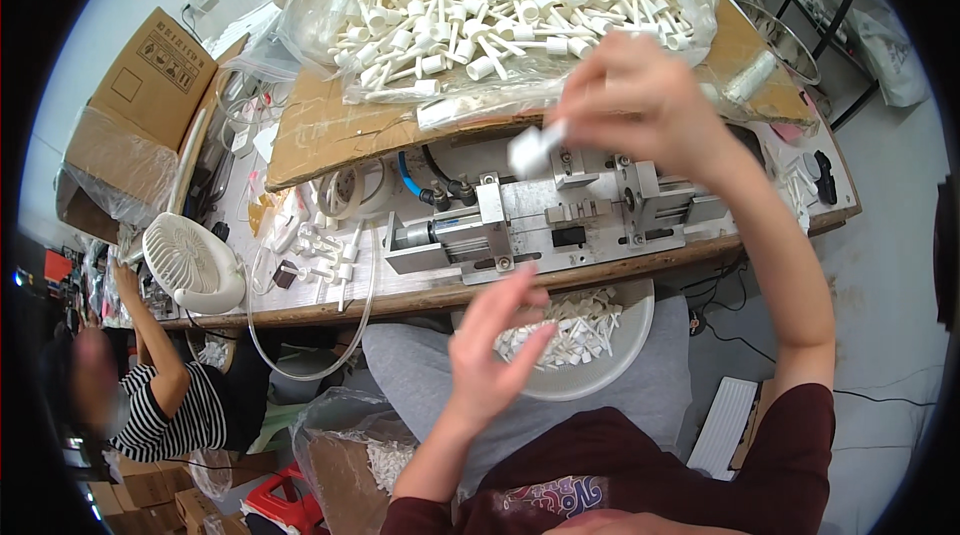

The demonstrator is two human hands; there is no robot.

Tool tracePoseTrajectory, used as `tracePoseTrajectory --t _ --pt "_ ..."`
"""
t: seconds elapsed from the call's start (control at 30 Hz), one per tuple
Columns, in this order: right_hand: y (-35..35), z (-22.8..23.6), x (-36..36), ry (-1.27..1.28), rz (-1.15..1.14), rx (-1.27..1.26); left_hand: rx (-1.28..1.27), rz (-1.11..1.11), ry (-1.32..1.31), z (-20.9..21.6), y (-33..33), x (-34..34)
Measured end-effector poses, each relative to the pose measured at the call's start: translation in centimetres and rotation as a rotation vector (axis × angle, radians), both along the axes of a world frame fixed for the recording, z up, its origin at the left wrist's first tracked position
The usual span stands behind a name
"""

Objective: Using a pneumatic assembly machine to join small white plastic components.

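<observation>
- Maroon cloth covers the person's upper body as a shirt [640, 460], above grey trousers [415, 345].
- Over the lap, the left hand [490, 340] holds nothing, its thumb and fingers apart.
- Just beside it, a pale basin [649, 320] contains small white pieces [580, 330].
- Beyond runs the table [405, 308], with a worn wooden front edge and a pale, cluttered top.
- On it sits a silver metal fixture [495, 215] with a blue hose [407, 175] and a black hose among its fittings.
- Above the fixture, the right hand [635, 100], blurred, pinches a white part [532, 151] in its fingertips.
- Behind the fixture, a brown cardboard sheet [300, 150] bears a clear plastic bag [312, 30] heaped with white cup-ended parts [500, 10].
- Toward the table's left end stands a white fan [195, 265]; past it is an open cardboard box [150, 75].
- Farther left sits a co-worker [185, 400] in a striped top.
- At far right, metal bowls [790, 50] stand near a black shelf rack [848, 5] over a pale grey floor [885, 235].
</observation>
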State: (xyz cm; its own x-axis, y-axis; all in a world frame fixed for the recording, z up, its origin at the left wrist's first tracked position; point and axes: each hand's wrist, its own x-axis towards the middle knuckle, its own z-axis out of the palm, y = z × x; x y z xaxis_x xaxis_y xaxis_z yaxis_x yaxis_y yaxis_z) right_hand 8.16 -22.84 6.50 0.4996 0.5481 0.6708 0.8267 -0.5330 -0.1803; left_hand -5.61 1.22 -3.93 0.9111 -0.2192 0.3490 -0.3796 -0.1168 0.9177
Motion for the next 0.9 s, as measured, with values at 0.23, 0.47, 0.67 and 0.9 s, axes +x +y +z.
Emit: tracePoseTrajectory --t 0.23,0.47,0.67,0.9 --pt "3.5 -1.0 -2.6 -0.136 0.185 -0.146 -0.212 -0.033 0.041 3.0 0.7 3.3" --pt "0.3 1.5 6.4 0.039 -0.414 -0.072 0.265 0.059 -0.285 1.5 -1.0 2.7" --pt "0.4 -1.1 12.7 0.35 -0.639 -0.243 0.597 0.09 -0.486 -1.6 -2.8 3.3" --pt "0.5 0.5 11.5 0.346 -0.693 -0.533 0.755 0.068 -0.566 -2.1 -3.7 4.1"
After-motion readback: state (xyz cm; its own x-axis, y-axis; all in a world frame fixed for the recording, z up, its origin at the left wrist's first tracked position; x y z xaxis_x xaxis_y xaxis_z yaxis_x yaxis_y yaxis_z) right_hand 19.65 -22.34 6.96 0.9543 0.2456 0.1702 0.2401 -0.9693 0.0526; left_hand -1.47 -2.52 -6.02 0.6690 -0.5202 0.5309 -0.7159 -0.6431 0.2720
